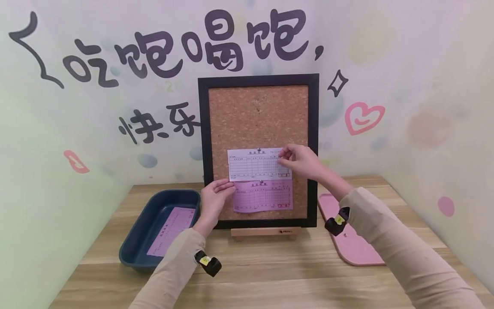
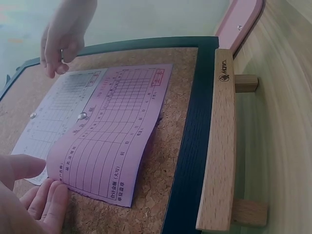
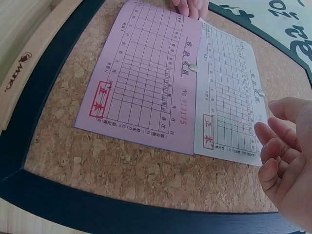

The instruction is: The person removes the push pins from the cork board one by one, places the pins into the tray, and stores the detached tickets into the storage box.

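Note:
A white receipt slip hangs above a pink receipt slip on the cork board, each with a pushpin at its top edge. My left hand is at the pink slip's left side. In the left wrist view, its thumb and fingertips are right at that slip's upper corner, and the slip bulges away from the cork. My right hand hovers over the white slip's upper right corner, fingers loosely bent. The right wrist view shows a gap between its thumb and forefinger, with nothing visible there.
The board's black frame leans on a small wooden easel. To its left stands a dark blue tray with another pink slip inside. A pink tray with a pushpin lies right, partly behind my right sleeve.

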Tool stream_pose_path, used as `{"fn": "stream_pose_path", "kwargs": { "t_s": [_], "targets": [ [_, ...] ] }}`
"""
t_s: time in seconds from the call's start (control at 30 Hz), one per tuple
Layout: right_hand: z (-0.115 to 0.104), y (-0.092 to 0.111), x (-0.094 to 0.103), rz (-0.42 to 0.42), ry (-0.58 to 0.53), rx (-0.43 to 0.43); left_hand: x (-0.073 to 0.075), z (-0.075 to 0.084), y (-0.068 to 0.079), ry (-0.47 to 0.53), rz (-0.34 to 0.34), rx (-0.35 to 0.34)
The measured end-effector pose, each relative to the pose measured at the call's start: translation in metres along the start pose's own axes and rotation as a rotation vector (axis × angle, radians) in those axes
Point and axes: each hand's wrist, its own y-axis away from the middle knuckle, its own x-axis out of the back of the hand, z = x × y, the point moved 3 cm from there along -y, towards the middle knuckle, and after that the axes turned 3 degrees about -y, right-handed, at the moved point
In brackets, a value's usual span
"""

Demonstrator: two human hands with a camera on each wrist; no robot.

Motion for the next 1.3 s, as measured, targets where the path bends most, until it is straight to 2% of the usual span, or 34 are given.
{"fn": "stream_pose_path", "kwargs": {
  "t_s": [0.33,0.8,1.03,1.3],
  "targets": [
    [-0.005,-0.004,-0.005,0.004,0.017,0.034,-0.003,0.002,-0.001,0.007,0.005,0.012],
    [-0.003,-0.010,-0.015,0.011,-0.007,-0.001,-0.003,0.000,-0.001,0.003,0.011,-0.007],
    [-0.006,-0.016,-0.017,0.060,-0.002,0.009,-0.003,0.001,-0.003,0.027,0.019,-0.044],
    [-0.010,-0.021,-0.023,0.127,-0.020,0.040,-0.003,0.002,-0.002,-0.019,0.009,-0.043]
  ]
}}
